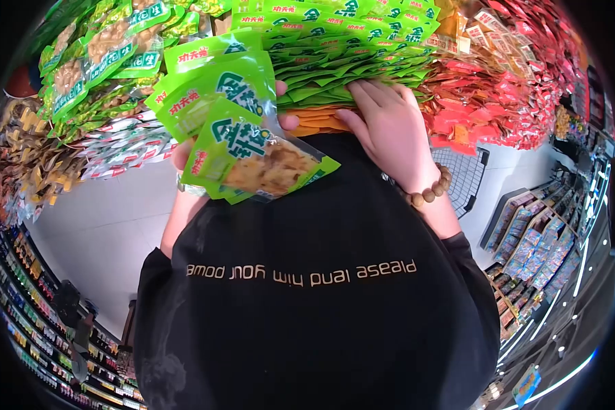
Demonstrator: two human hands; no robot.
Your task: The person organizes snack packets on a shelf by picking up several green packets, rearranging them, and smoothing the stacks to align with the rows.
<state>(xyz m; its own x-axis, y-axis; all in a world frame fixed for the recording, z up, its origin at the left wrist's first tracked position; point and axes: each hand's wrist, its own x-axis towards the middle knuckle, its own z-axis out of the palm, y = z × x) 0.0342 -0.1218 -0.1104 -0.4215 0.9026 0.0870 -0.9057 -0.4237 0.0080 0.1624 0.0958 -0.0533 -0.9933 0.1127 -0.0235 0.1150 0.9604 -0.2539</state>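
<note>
My left hand is closed around several green snack packets, fanned out in front of my chest. Only some fingers show at the packets' edges. Clear windows on the packets reveal brownish food inside. My right hand, with a wooden bead bracelet at its wrist, rests on the front edge of a stack of matching green packets. Its fingers lie fairly flat there, thumb apart, and nothing is visibly gripped. Orange packets show just below the green stack, near my right thumb.
To the left lie green peanut packets, white packets and brown ones. Red packets pile up at the right. A black wire basket is below them. Store shelves stand further out on both sides.
</note>
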